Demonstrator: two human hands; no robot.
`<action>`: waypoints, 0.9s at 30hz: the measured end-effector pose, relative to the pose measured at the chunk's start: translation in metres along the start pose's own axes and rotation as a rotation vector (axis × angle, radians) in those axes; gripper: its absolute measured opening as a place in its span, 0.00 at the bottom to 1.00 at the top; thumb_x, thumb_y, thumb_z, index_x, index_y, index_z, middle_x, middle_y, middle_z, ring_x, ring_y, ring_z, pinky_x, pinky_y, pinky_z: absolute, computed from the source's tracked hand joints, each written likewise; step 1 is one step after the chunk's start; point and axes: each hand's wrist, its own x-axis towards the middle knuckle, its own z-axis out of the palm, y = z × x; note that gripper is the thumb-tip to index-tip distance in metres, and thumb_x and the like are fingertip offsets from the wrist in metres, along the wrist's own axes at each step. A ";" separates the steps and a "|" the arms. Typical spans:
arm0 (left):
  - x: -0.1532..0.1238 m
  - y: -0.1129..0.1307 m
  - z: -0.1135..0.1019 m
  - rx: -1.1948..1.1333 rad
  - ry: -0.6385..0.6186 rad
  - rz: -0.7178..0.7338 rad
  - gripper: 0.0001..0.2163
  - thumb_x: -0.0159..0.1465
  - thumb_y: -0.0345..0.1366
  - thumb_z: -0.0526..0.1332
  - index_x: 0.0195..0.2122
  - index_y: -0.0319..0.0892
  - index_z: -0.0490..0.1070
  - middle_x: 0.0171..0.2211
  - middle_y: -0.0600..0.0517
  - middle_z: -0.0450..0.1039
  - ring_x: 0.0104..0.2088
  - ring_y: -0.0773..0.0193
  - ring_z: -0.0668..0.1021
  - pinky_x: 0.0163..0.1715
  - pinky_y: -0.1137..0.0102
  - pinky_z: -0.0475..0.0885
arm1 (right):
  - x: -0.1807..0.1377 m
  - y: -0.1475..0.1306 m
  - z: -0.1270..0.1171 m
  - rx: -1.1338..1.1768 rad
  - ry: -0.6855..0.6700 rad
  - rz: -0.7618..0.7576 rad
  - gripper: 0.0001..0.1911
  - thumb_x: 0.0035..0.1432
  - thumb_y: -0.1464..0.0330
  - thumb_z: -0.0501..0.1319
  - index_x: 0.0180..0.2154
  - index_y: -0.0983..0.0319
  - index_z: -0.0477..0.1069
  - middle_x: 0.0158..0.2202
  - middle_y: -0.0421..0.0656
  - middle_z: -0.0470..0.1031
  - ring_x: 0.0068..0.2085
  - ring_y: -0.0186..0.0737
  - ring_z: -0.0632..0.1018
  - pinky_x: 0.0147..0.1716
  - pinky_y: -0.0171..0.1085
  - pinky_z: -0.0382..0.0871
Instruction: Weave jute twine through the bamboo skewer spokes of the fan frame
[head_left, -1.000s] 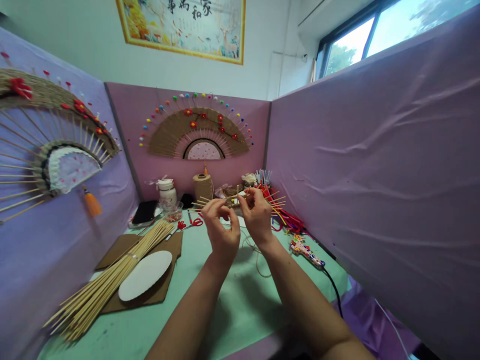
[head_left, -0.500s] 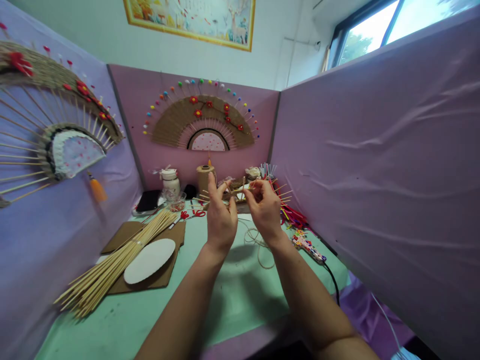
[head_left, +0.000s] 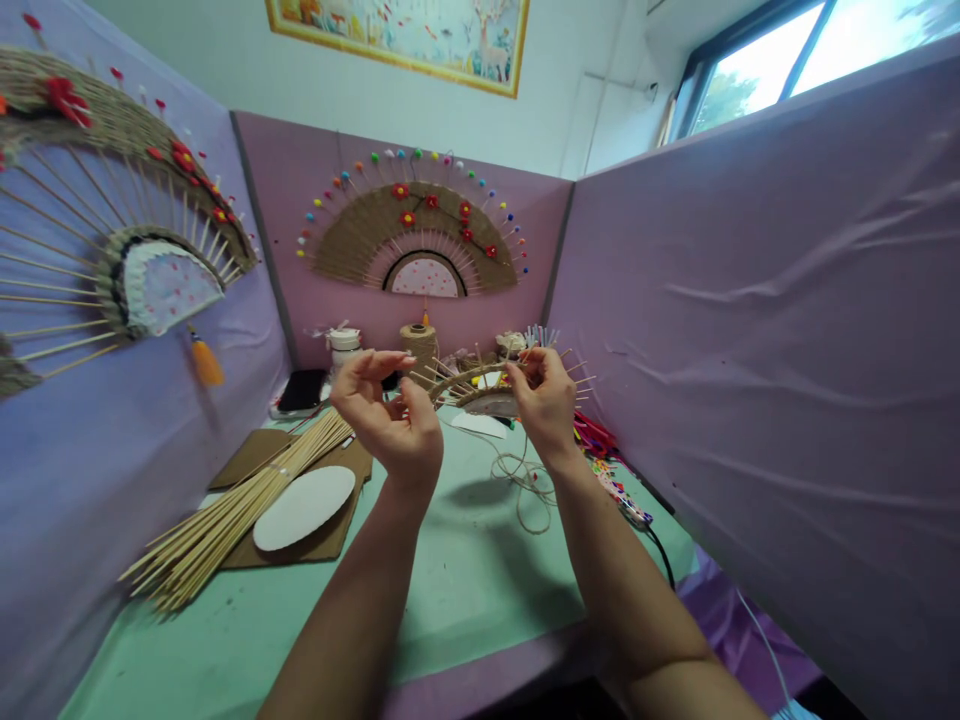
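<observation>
My right hand (head_left: 546, 400) pinches the right side of a small half-round fan frame (head_left: 472, 372), raised above the table. Thin sticks radiate from the frame, and its curved band looks wound with twine. To its left is my left hand (head_left: 391, 412), with curled fingers and the thumb apart from them; I see nothing clearly held there. Loose twine (head_left: 517, 470) lies in loops on the table below my right hand. A white paper piece (head_left: 480, 426) lies beneath the frame.
At left, a bundle of bamboo sticks (head_left: 247, 510) and a white oval (head_left: 306, 508) rest on cardboard (head_left: 330, 540). A twine spool (head_left: 418, 350) and white bottle (head_left: 344, 342) stand behind. A patterned glue gun (head_left: 626, 502) lies right. Finished fans (head_left: 345, 245) hang on the partitions.
My left hand has moved left, away from my right hand, and its fingers have turned sideways. More of the fan frame now shows between the hands. The view has shifted slightly.
</observation>
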 end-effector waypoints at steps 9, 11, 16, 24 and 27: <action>-0.036 -0.018 0.018 -0.023 -0.533 -0.289 0.34 0.61 0.25 0.57 0.66 0.49 0.44 0.57 0.42 0.68 0.55 0.57 0.73 0.41 0.67 0.77 | -0.007 -0.008 0.000 -0.037 -0.022 -0.010 0.09 0.56 0.64 0.62 0.37 0.61 0.67 0.23 0.34 0.67 0.25 0.33 0.68 0.28 0.33 0.61; -0.036 -0.024 0.018 -0.058 -0.551 -0.388 0.36 0.61 0.26 0.58 0.67 0.49 0.43 0.53 0.43 0.72 0.51 0.58 0.76 0.39 0.68 0.78 | -0.013 -0.010 0.002 -0.044 -0.068 -0.015 0.09 0.56 0.63 0.61 0.37 0.61 0.67 0.24 0.36 0.69 0.25 0.34 0.69 0.29 0.33 0.62; -0.029 -0.039 0.016 -0.146 -0.564 -0.574 0.34 0.59 0.27 0.61 0.65 0.46 0.50 0.38 0.49 0.78 0.40 0.63 0.80 0.39 0.69 0.77 | -0.019 -0.012 0.007 -0.065 -0.164 -0.029 0.11 0.56 0.63 0.60 0.39 0.62 0.68 0.26 0.38 0.71 0.27 0.37 0.72 0.29 0.35 0.63; -0.021 -0.048 0.014 -0.208 -0.545 -0.703 0.33 0.56 0.25 0.61 0.63 0.43 0.56 0.35 0.50 0.80 0.39 0.63 0.81 0.44 0.65 0.75 | -0.008 -0.008 -0.001 -0.077 -0.370 -0.077 0.17 0.58 0.67 0.57 0.50 0.61 0.64 0.28 0.39 0.71 0.29 0.38 0.73 0.30 0.35 0.64; -0.019 -0.049 0.013 -0.209 -0.552 -0.720 0.34 0.56 0.25 0.63 0.63 0.44 0.56 0.36 0.49 0.80 0.39 0.62 0.81 0.45 0.64 0.75 | -0.010 -0.006 0.002 -0.063 -0.329 -0.076 0.17 0.58 0.67 0.57 0.50 0.61 0.62 0.28 0.38 0.71 0.29 0.37 0.73 0.31 0.35 0.64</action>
